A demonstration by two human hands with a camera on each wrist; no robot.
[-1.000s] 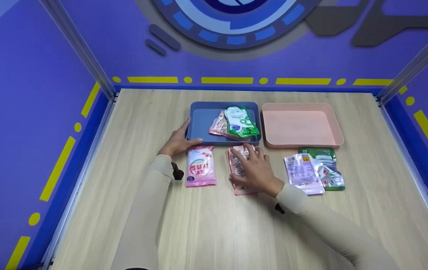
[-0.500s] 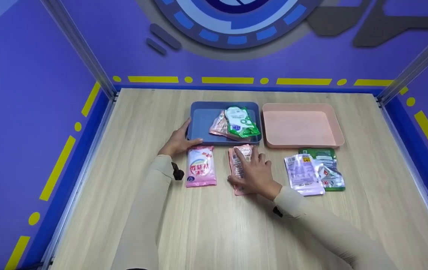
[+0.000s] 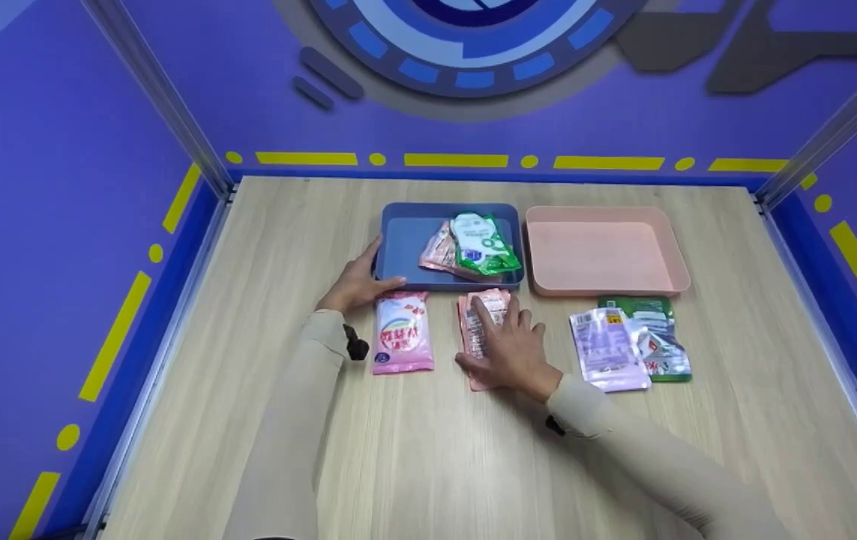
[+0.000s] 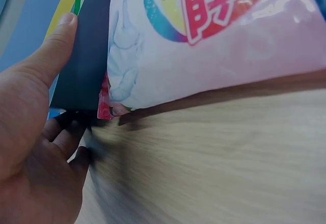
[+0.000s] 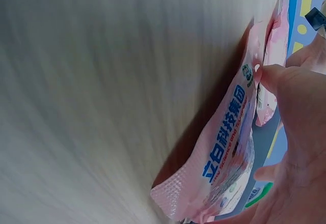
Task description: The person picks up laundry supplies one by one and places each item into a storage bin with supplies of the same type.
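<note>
On the counter (image 3: 428, 465), just in front of the blue tray (image 3: 406, 251), the pink packet (image 3: 474, 339) lay beneath the right grip (image 3: 507, 343), with the rainbow-marked packet (image 3: 403, 334) to its left. From my distant seat I saw that grip spread over the upper face, thumb at the left edge and fingers reaching across; whether a pinch had taken, I could not tell. I judged that a good pick-up called for gathering the packet across its width, thumb under the left edge, without squeezing so hard that the film slipped. The left grip (image 3: 355, 283), spread around the tray's near-left corner, looked well placed to steady it. The packet was glossy, with dense dark print on top and, from the right wrist, blue characters, a small hole and a dimpled end.
</note>
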